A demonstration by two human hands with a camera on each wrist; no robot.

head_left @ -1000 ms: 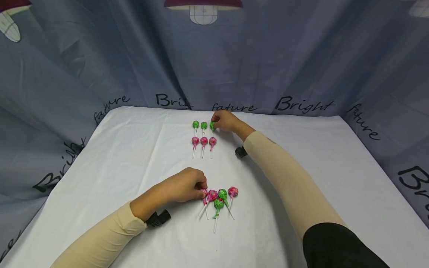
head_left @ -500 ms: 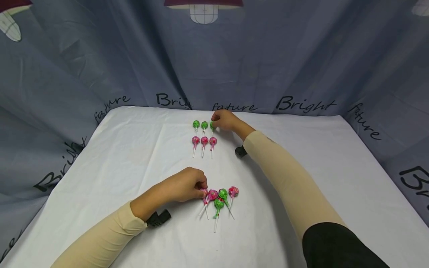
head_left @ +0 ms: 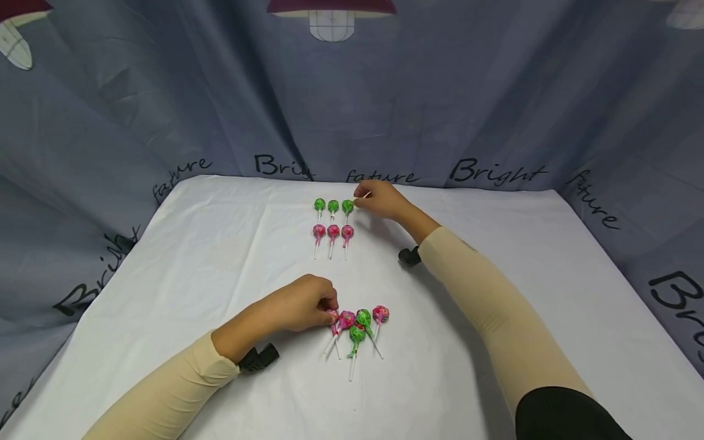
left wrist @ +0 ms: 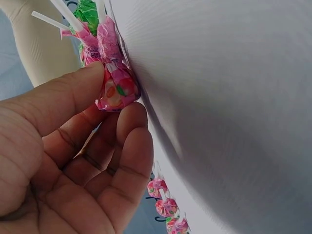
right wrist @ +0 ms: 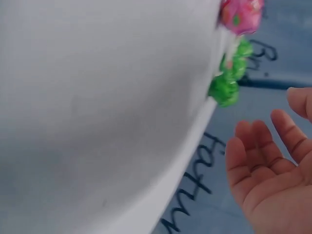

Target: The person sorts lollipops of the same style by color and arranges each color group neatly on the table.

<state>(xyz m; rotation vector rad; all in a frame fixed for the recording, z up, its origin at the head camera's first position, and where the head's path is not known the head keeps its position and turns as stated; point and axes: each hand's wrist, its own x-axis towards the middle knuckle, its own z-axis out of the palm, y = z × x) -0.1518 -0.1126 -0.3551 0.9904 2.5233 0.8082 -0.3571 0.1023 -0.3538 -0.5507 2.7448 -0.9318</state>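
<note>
My left hand (head_left: pixel 302 303) pinches a pink lollipop (left wrist: pixel 119 90) by its wrapped head between thumb and fingers, at the left side of a loose pile. In that pile lie another pink lollipop (head_left: pixel 346 319), two green lollipops, the nearer green one (head_left: pixel 357 333) in front, and a pink lollipop (head_left: pixel 381 314) at the right. Farther back, my right hand (head_left: pixel 385 199) hovers beside the rightmost green lollipop (head_left: pixel 348 206), its fingers apart and holding nothing. That lollipop ends a back row of three green ones, above a row of three pink lollipops (head_left: pixel 333 231).
A white cloth (head_left: pixel 220 244) covers the table. Its far edge meets a grey-blue curtain (head_left: pixel 440 91) printed with words and lamps. A dark camera (head_left: pixel 260 358) sits on the left wrist, another dark camera (head_left: pixel 409 256) on the right.
My right hand has let go of the rightmost green lollipop in the back row and moved slightly right. My left hand keeps its pinch on the pink lollipop without moving.
</note>
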